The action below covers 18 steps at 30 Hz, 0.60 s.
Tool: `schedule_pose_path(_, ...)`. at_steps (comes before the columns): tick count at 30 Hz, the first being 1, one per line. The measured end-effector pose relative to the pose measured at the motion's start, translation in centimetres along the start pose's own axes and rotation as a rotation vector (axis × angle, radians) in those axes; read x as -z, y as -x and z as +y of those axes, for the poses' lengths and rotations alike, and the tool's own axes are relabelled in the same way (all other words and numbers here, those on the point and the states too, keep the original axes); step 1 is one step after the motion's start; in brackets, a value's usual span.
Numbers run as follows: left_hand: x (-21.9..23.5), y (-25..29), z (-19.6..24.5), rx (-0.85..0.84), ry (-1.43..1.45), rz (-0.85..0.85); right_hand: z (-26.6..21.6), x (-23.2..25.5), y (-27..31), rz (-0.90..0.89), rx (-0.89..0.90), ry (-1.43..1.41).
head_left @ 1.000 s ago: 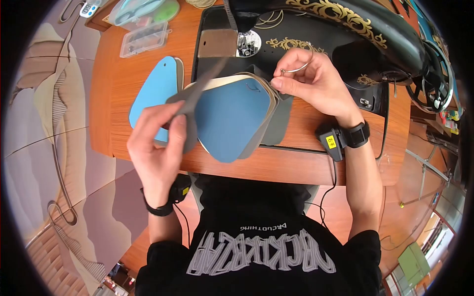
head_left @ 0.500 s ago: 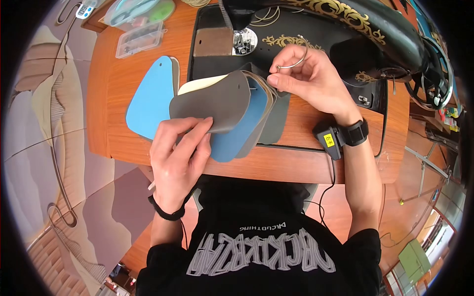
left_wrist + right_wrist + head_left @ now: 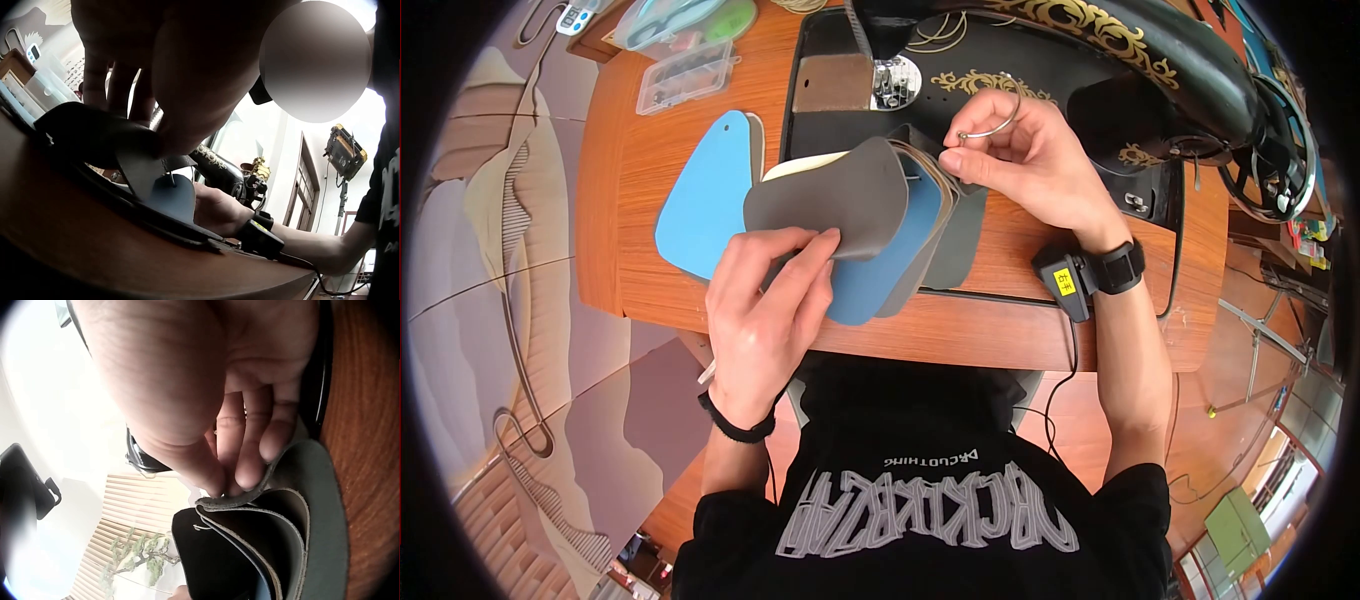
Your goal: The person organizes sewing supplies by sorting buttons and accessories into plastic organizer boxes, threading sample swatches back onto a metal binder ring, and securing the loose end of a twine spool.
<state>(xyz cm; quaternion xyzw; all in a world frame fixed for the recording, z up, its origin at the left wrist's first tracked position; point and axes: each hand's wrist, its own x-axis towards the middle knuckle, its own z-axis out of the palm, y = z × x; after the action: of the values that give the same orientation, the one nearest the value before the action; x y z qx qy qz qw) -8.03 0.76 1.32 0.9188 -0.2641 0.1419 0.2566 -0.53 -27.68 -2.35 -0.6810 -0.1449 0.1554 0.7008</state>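
My left hand (image 3: 765,300) pinches the lower edge of a dark grey leather swatch (image 3: 825,205), which overlaps a fanned stack of swatches. A blue swatch (image 3: 885,275) in that stack shows beneath it, and a thin metal tip (image 3: 914,178) pokes out beside the grey one. At the stack's top right corner, my right hand (image 3: 1025,160) holds an opened metal ring (image 3: 997,128) and the stack's edge between thumb and fingers. In the right wrist view, several layers (image 3: 303,531) curve apart below the right fingertips. A light blue swatch (image 3: 705,195) lies to the left on another piece.
A black sewing machine (image 3: 1090,50) with gold ornament stands behind the hands; a brown swatch (image 3: 832,84) lies by its needle plate. Clear plastic boxes (image 3: 685,78) sit at the back left of the wooden table (image 3: 620,240).
My left hand has brought the dark grey swatch rightward, from edge-on at the left to flat over the blue one; over the last half second it barely moves. The right hand keeps its hold.
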Motion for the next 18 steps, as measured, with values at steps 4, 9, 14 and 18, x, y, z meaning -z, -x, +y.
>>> schedule_pose_path(4,0.08,-0.02,-0.22,-0.007,-0.020,-0.029,-0.06,-0.02,-0.04,0.008,0.008,0.004)
schedule_pose_path(9,-0.19,-0.06,-0.04,0.039,-0.001,0.015,0.01,0.00,-0.01,0.003,0.014,0.016)
schedule_pose_path(14,0.05,-0.17,-0.18,0.014,-0.023,0.007,0.14,-0.05,-0.02,0.012,0.016,0.014)
schedule_pose_path(18,0.05,-0.24,-0.23,-0.016,-0.044,-0.025,-0.01,-0.05,-0.03,0.011,0.015,0.033)
